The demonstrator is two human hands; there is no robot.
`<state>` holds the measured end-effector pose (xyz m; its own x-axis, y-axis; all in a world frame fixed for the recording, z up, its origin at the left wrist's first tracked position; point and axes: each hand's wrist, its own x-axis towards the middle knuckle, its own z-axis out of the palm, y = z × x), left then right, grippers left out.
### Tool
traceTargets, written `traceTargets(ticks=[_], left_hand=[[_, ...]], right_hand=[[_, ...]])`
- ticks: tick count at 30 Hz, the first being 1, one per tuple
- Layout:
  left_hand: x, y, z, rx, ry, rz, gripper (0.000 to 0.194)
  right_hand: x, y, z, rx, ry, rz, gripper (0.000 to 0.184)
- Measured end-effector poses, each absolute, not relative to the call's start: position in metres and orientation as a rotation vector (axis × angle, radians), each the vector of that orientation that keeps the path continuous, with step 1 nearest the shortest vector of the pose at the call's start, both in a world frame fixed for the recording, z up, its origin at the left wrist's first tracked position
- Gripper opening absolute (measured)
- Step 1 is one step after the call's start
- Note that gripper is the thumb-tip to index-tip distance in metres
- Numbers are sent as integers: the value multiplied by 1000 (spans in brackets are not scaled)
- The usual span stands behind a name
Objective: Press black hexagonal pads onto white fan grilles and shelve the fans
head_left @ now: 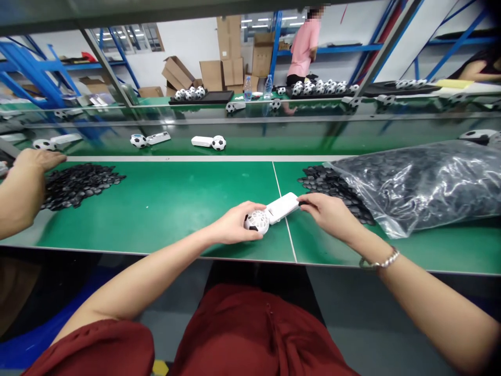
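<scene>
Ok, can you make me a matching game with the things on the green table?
Things:
1. left hand
2. right hand
3. clear bag
4. co-worker's hand

Places:
A. lying at the right, full of small black pieces
B. on the pile of black pieces at the far left
C. around the ball-shaped end of the fan
D. at the tip of the white handle

Pairs: 1-C, 2-D, 3-A, 4-B
</scene>
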<state>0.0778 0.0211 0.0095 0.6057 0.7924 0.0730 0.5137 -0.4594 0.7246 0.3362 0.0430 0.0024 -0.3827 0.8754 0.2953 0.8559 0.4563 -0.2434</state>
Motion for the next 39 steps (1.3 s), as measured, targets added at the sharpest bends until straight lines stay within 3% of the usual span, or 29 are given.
traceTargets(ticks=[6,11,17,23,29,39], left_hand=[[75,24,9,2197,969,524,56],[76,25,9,2216,942,526,54],[72,28,11,2230,898,494,54],[75,25,14,2188,993,479,53],[78,22,11,2169,1012,510,53],[85,18,5,2116,1090,631,46]], right_hand=[[301,4,14,-1119,-2183,528,10],[290,-1,15,-1032,-2278,568,19],[288,1,11,-1210,-2231,704,6],[284,1,2,-1058,-2315,619,18],[283,0,2,-1076,-2258,686,9],[276,9,-1,-1014,-2205,760,8]])
